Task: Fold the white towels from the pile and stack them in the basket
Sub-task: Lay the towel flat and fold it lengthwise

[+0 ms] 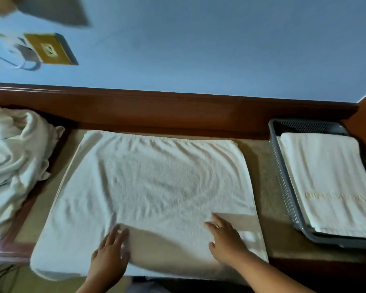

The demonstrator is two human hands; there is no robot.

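A white towel lies spread flat on the tan tabletop. Both hands rest palm-down on its near edge with fingers straight: left hand near the middle, right hand toward the right. A gray basket of folded towels sits farther right.

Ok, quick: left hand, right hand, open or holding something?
Left hand: open, fingers straight, resting flat on the towel.
Right hand: open, flat on the same towel, gripping nothing.
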